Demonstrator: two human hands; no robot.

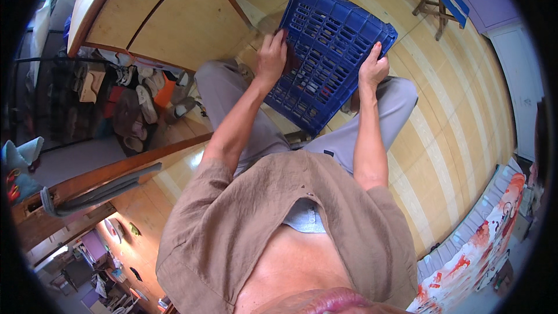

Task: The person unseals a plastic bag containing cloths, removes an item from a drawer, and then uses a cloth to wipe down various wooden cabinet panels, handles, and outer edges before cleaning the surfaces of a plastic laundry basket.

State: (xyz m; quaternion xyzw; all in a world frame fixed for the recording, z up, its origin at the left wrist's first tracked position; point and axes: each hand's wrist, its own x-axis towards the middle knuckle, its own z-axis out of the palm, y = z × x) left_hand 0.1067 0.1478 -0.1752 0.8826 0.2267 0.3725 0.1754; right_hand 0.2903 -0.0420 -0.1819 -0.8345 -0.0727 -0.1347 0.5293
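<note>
A blue plastic crate (333, 30) with slotted openings is tilted between my knees, its slotted face turned up toward me. My right hand (374, 67) grips its right edge, thumb on the rim. Against the left part of the slotted face, my left hand (271, 56) holds a dark maroon cloth (291, 60), slightly blurred. Through the slots, small bits of red and white show, too small to tell. Part of my left fingers is hidden by the cloth.
On the left stands a wooden cabinet (174, 17), with several shoes (147, 104) on a rack below it. A folding stool (449, 6) with a blue seat is at the upper right on the striped tile floor (440, 109). Patterned bedding (475, 244) lies at lower right.
</note>
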